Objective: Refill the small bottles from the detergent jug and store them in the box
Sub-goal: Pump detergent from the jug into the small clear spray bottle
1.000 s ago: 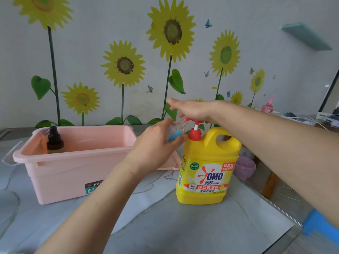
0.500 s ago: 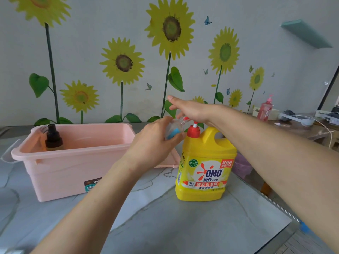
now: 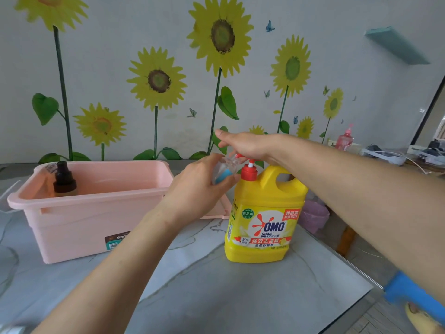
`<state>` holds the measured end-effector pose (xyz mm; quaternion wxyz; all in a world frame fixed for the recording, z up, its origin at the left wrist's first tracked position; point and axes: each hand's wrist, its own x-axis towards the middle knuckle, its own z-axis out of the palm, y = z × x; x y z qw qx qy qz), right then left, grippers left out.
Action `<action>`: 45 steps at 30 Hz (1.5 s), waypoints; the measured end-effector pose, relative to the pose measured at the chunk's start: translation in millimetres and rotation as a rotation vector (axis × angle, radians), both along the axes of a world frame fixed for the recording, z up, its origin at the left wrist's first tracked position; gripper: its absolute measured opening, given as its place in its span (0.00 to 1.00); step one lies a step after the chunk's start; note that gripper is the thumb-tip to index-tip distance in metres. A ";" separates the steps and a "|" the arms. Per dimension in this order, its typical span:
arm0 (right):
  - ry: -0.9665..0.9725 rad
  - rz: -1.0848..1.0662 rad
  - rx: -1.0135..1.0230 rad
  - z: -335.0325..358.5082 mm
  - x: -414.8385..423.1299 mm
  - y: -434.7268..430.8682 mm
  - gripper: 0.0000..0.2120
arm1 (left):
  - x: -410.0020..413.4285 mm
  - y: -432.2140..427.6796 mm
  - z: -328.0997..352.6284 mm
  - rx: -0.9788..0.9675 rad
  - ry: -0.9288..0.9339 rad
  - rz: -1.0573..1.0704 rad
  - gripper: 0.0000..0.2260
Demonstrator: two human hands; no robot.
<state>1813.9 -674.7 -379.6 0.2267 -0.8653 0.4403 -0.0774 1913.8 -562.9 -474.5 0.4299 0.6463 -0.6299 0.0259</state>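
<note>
A yellow detergent jug (image 3: 262,218) with a red pump stands on the marble table, right of centre. My right hand (image 3: 243,145) lies on top of the pump head, palm down. My left hand (image 3: 195,189) holds a small clear bottle (image 3: 222,171) with blue liquid at its bottom, tilted with its mouth at the pump spout. To the left stands the pink box (image 3: 96,208). A brown bottle with a black cap (image 3: 63,179) is upright in the box's left end.
The pink lid (image 3: 216,210) lies flat behind the jug, next to the box. The table's right edge (image 3: 361,273) runs close to the jug. Beyond it are a pink bin (image 3: 313,215), a blue stool (image 3: 414,300) and a side table with a pink pump bottle (image 3: 344,138).
The pump head went down under my right hand half a second ago and has risen a little since. My left hand keeps the small bottle at the spout.
</note>
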 end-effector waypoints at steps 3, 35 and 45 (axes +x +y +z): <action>-0.018 -0.009 0.021 6.0 0.4 -0.9 0.35 | -0.2 -0.1 1.5 -0.008 0.009 -0.007 0.20; -0.073 -0.018 -0.004 -0.3 -0.4 -1.3 0.33 | 4.1 -2.1 2.5 -0.013 0.000 0.010 0.22; -0.103 -0.011 -0.008 -1.1 -0.3 -3.6 0.32 | 4.4 -2.8 2.1 0.000 -0.014 0.022 0.21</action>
